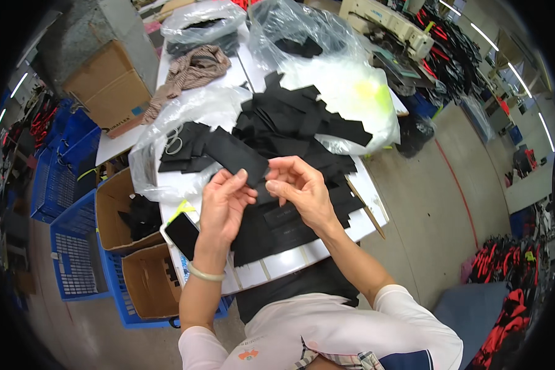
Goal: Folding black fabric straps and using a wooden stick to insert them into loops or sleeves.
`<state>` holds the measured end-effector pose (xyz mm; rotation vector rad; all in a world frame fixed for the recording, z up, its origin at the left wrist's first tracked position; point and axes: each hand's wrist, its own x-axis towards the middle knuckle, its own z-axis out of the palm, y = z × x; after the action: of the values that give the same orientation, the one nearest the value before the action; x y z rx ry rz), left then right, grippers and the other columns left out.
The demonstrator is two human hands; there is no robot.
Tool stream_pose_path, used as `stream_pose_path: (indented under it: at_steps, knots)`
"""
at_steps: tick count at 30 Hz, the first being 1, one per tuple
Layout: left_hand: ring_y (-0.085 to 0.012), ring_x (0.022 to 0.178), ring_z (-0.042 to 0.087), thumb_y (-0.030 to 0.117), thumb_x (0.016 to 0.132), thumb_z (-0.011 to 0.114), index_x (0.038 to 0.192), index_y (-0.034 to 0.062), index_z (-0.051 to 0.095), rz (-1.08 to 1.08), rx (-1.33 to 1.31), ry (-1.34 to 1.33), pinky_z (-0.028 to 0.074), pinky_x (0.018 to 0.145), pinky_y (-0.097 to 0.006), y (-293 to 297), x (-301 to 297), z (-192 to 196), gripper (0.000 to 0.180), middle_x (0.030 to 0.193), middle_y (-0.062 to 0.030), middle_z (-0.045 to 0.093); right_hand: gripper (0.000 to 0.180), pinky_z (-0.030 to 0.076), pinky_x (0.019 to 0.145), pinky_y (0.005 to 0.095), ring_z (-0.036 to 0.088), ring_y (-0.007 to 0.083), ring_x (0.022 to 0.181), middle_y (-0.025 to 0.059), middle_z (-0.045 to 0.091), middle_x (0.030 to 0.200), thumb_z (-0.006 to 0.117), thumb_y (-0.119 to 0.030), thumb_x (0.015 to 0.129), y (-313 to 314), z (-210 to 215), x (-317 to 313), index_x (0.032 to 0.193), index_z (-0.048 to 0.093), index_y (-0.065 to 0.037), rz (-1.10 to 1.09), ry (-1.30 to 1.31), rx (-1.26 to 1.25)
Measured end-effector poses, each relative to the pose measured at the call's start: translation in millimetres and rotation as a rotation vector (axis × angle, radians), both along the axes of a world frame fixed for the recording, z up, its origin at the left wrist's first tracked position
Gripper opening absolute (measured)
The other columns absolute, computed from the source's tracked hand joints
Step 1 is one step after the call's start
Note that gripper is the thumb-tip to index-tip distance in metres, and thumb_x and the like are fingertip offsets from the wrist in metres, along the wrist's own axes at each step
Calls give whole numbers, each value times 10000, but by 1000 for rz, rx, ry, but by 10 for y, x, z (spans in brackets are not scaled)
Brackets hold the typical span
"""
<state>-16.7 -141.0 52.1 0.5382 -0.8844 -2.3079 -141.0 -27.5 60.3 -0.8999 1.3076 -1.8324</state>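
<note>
My left hand (223,206) is closed, thumb on top, on the lower end of a black rectangular fabric piece (233,154). The fingers of my right hand (305,194) are curled in a pinch at the right corner of that same piece. Below both hands lies a layer of flat black fabric (262,240) along the near part of the white table (308,251). Just beyond them rises a loose heap of black cut pieces (283,117). A smaller bunch of black pieces (188,145) rests to the left on clear plastic.
A phone (182,233) lies at the table's left edge, and a thin wooden stick (370,213) at its right. Cardboard boxes (148,302) in blue crates (74,262) stand at the left. Plastic bags (308,31), a striped cloth (191,71) and a sewing machine (391,24) are farther back.
</note>
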Motion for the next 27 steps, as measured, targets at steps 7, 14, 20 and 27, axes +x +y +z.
stream_pose_path:
  at_steps: [7,14,20,27]
  knots:
    - [-189,703,618,84,895,561,926,-5,563,-116,280,148,516,631,-270,589,-149,-48,94,860,-156,627,289,495,580,211,577,89,697,69,615,894,635,-4,824,298,-131,-95,1107,585,21,3,-151,-225]
    - [-230,750,628,147,911,544,1036,-53,571,-260,421,115,534,640,-292,817,-202,-119,238,904,-160,632,353,442,503,175,551,71,605,77,617,874,566,52,807,584,-181,-210,1158,567,16,-44,-107,-112]
    - [-211,597,614,177,922,549,1020,-3,566,-179,491,58,518,501,-278,919,-197,-281,206,840,-130,643,319,419,521,161,526,36,626,32,580,821,568,72,763,804,-200,-178,1074,603,14,-128,110,92]
    - [-199,626,631,158,933,512,1052,2,541,-232,650,31,566,543,-255,1050,-219,-386,198,896,-135,642,259,444,559,196,557,73,665,51,581,810,580,82,727,857,-202,-157,975,630,27,-210,504,-15]
